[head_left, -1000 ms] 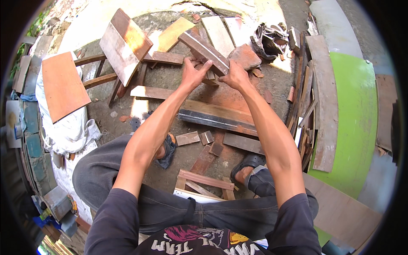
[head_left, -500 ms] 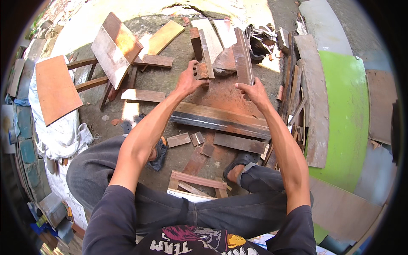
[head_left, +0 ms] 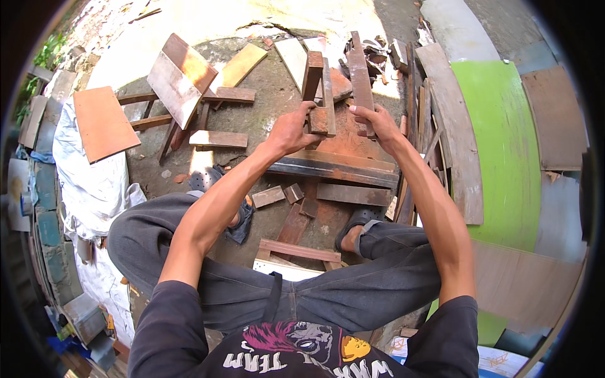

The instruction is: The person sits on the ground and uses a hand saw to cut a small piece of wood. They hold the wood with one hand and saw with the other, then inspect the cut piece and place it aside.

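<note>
- At upper centre of frame, our left hand grips wooden pieces that extend above it.
- Right of these, our right hand clasps a plank pointing upward.

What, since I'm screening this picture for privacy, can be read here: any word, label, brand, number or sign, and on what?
Dark T-shirt: white lettering beside a printed design; wording withheld.
Blue-and-white printed item, lower right: orange markings, too small to read.
Held wood pieces: no lettering visible.
</note>
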Demonstrator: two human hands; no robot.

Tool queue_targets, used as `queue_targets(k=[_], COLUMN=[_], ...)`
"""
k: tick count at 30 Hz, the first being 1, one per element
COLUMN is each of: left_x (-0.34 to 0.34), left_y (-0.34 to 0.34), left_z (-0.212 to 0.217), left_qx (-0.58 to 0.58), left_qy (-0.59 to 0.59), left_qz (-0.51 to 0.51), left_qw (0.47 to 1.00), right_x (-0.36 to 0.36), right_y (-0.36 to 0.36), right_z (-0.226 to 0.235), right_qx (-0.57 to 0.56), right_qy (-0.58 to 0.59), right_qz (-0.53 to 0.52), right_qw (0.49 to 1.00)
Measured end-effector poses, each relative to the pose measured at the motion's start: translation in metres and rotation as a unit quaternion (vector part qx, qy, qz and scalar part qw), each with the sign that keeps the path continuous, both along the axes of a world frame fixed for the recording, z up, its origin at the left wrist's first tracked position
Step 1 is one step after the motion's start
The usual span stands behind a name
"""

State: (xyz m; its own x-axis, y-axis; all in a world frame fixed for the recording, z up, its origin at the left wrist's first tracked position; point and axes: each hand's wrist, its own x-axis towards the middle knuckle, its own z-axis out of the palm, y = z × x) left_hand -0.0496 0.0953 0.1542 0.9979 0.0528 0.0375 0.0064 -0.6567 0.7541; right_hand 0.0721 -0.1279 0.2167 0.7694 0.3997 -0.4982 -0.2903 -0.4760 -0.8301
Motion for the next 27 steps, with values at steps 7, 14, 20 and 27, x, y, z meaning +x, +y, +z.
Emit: queue_targets(k=[7,14,20,27], left_x=[-0.056,-0.094,-0.112,-0.114], left_y=[-0.03,-0.057,-0.078,-0.093], left_z=[0.031,0.003,-0.021,-0.045], left_qx=[-0.003,0.024,0.038,0.038], left_qy=[-0.011,-0.003,-0.003,-0.036], left_qz=[-0.067,-0.103,-0.111,-0.117], left_qw=[0.998,0.994,0.993,0.992], right_x=[-0.072,-0.129,-0.149,-0.137], right_y=[-0.007,-0.038,-0.056,-0.07], right_z=[-0.02,-0.071,-0.089,-0.12], right_qx=[0.278,0.37,0.326,0.282], right_qy=[0.185,0.263,0.242,0.253], right_qz=[-0.078,-0.167,-0.158,-0.182], right_qw=[0.939,0.875,0.9,0.907])
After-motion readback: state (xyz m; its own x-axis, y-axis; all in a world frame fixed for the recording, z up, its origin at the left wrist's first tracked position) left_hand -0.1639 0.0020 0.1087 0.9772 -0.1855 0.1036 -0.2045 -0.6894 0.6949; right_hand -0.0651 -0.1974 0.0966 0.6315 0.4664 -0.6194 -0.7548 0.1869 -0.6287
